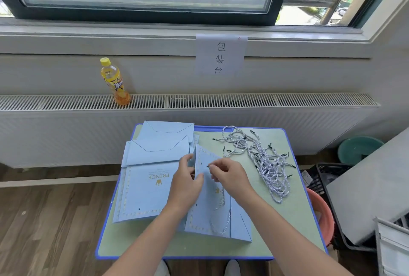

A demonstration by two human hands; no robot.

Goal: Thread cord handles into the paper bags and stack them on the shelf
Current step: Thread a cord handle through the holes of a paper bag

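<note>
Head view: cord tip [208,166] barely discernible at right hand [229,175].

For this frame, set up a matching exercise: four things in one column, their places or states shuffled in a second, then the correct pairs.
Things:
1. drink bottle
2. loose cords
3. flat bag stack
4. right hand

Places or states:
A. tangled on the table's right side
B. pinching a cord's black tip at the bag being threaded
C. upright on the radiator grille
D. lying on the table's left side

Pairs: 1-C, 2-A, 3-D, 4-B
</note>
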